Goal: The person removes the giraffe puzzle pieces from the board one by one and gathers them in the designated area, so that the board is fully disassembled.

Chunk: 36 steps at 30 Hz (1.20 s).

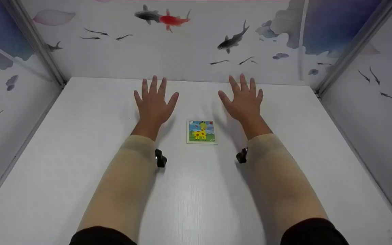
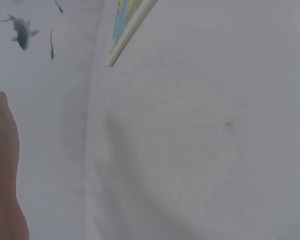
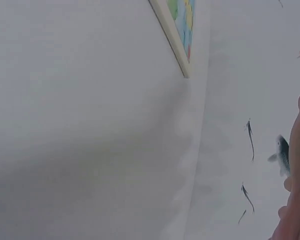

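Black sleeves (image 1: 102, 235) come nearest in the head view. From the giraffe picture (image 1: 201, 132), the left hand (image 1: 153, 103) is at ten o'clock, the right hand (image 1: 245, 102) at two, fingers spread apart, not touching it; handling seems unbegun, all left. Left wrist view: its corner at twelve. Right wrist view: just past twelve.

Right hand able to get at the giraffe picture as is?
Probably yes: the right hand is empty with fingers spread, the giraffe picture lies on the table near it, and nothing visible sits between them.
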Tool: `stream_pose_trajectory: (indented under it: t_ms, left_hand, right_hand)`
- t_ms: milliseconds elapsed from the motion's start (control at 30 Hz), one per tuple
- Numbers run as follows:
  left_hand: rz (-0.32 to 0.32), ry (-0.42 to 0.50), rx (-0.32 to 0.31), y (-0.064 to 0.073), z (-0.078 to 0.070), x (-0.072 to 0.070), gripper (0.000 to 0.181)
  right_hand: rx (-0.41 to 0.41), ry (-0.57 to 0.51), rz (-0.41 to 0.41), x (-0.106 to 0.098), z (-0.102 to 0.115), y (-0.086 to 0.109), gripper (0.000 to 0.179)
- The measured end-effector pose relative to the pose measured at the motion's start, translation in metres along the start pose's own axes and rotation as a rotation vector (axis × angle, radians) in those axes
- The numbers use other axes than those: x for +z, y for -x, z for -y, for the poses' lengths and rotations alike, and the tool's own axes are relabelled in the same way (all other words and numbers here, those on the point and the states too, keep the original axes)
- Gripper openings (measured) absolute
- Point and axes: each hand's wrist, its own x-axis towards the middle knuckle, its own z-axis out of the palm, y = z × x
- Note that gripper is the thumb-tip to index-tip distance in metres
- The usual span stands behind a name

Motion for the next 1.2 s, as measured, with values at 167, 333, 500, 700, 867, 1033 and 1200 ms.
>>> stream_pose_trajectory:
  t_ms: [167,333,500,700,867,1033,1200]
  left_hand:
    - [0.002,0.086,-0.027,0.008,-0.001,0.002,0.084]
    - [0.015,0.168,-0.035,0.025,-0.002,0.009,0.080]
    - [-0.006,0.262,-0.023,0.038,-0.008,0.014,0.076]
    - [-0.035,0.366,-0.022,0.047,-0.024,0.012,0.070]
    - [-0.015,0.450,-0.012,0.050,-0.042,0.010,0.067]
    - [-0.001,0.468,-0.001,0.053,-0.047,0.008,0.064]
    - [0.051,0.460,0.002,0.053,-0.039,0.011,0.059]
  right_hand:
    - [0.009,-0.065,-0.031,0.002,-0.003,0.005,0.081]
    - [0.046,-0.175,-0.044,0.008,-0.006,0.016,0.079]
    - [0.077,-0.263,-0.059,0.014,-0.005,0.024,0.076]
    - [0.076,-0.344,-0.044,0.009,0.011,0.025,0.073]
    - [0.033,-0.425,-0.048,0.004,0.035,0.027,0.069]
    - [-0.029,-0.488,-0.033,0.007,0.056,0.027,0.069]
    - [-0.072,-0.498,0.010,0.015,0.061,0.029,0.068]
